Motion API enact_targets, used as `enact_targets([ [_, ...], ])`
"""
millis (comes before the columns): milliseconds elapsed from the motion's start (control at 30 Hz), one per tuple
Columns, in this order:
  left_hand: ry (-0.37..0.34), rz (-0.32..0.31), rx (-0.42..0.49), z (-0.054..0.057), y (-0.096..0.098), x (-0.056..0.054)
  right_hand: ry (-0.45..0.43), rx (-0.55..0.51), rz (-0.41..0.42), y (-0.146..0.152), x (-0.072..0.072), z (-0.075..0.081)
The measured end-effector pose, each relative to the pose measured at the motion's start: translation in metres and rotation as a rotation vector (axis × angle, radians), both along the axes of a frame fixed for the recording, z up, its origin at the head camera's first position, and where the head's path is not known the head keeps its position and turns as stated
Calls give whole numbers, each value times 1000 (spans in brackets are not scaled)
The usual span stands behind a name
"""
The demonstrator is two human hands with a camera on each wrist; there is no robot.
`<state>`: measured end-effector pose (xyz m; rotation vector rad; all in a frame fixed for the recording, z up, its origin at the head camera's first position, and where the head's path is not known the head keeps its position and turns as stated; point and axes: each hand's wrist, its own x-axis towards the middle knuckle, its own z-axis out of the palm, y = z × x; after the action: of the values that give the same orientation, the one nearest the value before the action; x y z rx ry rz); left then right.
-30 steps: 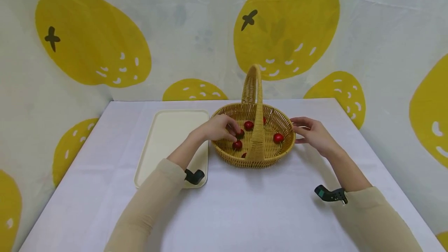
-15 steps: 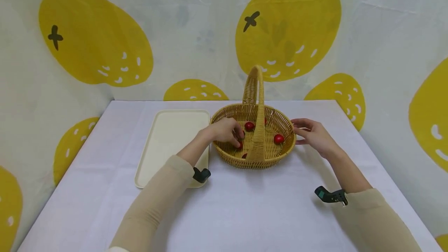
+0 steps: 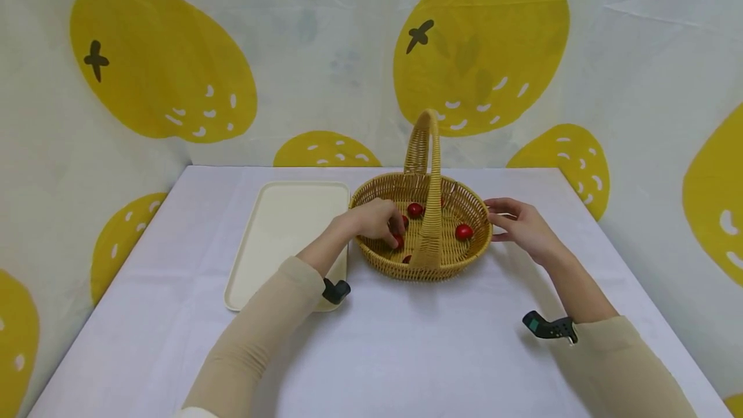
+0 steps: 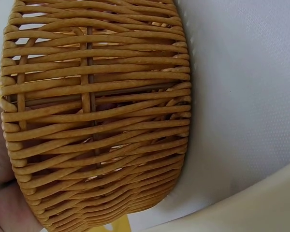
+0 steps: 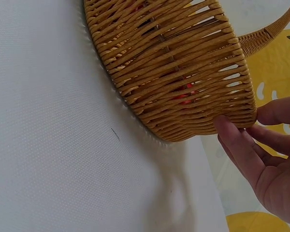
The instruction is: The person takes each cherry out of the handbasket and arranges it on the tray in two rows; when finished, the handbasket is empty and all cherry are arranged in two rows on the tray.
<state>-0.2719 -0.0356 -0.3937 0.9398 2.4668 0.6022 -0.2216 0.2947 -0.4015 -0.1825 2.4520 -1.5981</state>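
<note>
In the head view my left hand [image 3: 377,219] reaches over the near left rim of the wicker basket [image 3: 429,271]. Its thumb and fingers pinch a small, glossy red fruit [image 3: 398,242]. Other red fruits lie on the basket's floor: one [image 3: 415,210] behind the fingers, another [image 3: 464,232] on the right side, and one partly hidden at the front. At the basket's right end my right hand [image 3: 522,228] rests its fingertips against the rim. The right wrist view shows the thumb [image 5: 239,150] on the outer weave. Basket weave [image 4: 96,96] hides the left fingertips in the left wrist view.
A cream rectangular tray [image 3: 284,237] lies left of the basket, under the left forearm. The tall basket handle [image 3: 431,199] arches over the middle. A white cloth [image 3: 418,353] covers the table, and a fruit-printed curtain [image 3: 325,63] stands behind and at the sides.
My left hand has moved slightly right and lower into the basket, and its fingers have closed around a red fruit. The right hand has stayed at the rim.
</note>
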Motion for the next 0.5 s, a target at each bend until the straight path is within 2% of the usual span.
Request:
enact_targets([
  [233, -15, -4, 52, -1, -2, -1, -5, 4, -3, 0, 0, 0],
  [500, -24, -12, 104, 4, -6, 1, -7, 5, 2, 1, -1, -1],
])
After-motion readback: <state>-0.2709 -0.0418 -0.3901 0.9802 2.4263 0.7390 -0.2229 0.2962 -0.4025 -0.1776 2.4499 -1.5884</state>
